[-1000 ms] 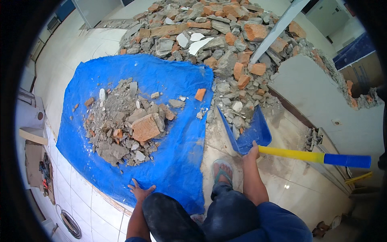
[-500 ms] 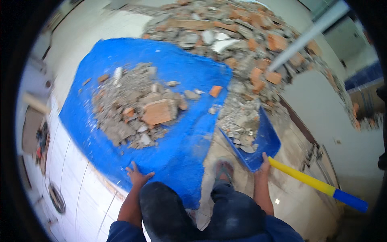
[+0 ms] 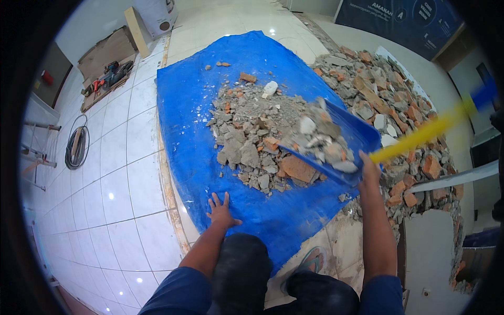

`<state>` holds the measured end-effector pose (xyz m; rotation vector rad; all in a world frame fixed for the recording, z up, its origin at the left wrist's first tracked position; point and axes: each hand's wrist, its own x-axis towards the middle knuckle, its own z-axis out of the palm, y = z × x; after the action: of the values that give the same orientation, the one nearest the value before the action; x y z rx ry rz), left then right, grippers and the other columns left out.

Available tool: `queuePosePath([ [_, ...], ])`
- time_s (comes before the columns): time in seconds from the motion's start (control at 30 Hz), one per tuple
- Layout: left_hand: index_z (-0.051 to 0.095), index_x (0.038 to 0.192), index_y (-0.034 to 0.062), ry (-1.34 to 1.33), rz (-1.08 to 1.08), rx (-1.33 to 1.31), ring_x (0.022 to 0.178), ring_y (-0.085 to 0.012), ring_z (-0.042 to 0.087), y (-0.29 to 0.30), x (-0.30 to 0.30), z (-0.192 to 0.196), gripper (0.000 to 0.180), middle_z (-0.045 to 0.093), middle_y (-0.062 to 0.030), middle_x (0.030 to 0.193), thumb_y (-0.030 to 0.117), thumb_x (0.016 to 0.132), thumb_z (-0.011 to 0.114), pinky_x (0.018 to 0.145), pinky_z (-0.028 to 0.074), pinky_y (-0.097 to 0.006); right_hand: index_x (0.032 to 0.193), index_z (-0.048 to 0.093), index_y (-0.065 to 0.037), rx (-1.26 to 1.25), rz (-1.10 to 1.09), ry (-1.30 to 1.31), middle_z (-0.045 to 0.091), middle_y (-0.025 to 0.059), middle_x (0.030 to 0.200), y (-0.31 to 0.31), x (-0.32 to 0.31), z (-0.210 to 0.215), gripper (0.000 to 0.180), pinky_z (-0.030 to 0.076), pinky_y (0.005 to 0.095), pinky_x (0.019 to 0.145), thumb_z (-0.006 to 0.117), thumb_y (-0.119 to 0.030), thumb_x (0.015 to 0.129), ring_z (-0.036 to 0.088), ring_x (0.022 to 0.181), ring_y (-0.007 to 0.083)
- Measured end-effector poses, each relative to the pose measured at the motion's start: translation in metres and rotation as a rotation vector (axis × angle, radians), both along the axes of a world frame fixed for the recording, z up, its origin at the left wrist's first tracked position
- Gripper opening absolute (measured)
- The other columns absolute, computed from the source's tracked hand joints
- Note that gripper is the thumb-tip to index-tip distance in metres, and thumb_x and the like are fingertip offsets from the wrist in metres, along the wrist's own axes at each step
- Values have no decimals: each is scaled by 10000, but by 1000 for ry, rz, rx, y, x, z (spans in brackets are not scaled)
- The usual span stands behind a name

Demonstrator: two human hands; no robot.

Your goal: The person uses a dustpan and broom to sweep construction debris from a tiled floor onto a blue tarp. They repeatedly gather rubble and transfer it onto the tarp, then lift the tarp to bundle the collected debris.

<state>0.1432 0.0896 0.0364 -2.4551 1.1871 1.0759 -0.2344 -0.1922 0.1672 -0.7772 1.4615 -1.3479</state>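
Note:
A blue tarp [image 3: 199, 121] lies spread on the tiled floor, with a heap of grey and orange rubble [image 3: 252, 142] on its middle. My right hand [image 3: 369, 167] grips the yellow handle [image 3: 420, 137] of a blue dustpan-like scoop [image 3: 341, 139]. The scoop is loaded with rubble and held over the right edge of the heap. My left hand [image 3: 220, 211] rests flat, fingers spread, on the near edge of the tarp.
A large pile of broken bricks and plaster [image 3: 388, 105] lies to the right of the tarp. A coiled cable [image 3: 77, 148], tools on cardboard [image 3: 107, 76] and a box [image 3: 156, 16] sit at the left and back. My knees and a sandalled foot [image 3: 308, 262] are below.
The loaded scoop has swung left from the big rubble pile to above the heap on the tarp. My view has turned left. My left hand stays on the tarp.

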Motion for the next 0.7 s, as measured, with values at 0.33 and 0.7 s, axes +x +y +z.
queuePosePath([
  [0.33,82,1619,303,4,31,15,1538,-433,4,-4,-4,10,1399,-91,-195,1672,476,546,962,1122,282,-694,1347,583,-79,-11,257,1138,680,180,1207,-108,153,144,650,505,457,974,703,-481,851,656,1138,337],
  [0.7,24,1623,246,-22,-33,-47,1531,-455,17,2,-4,-13,1486,-90,-242,1658,499,507,972,1143,280,-666,1274,614,-79,139,99,1128,687,188,1175,-29,-34,140,521,518,468,936,714,-336,831,657,1130,337],
])
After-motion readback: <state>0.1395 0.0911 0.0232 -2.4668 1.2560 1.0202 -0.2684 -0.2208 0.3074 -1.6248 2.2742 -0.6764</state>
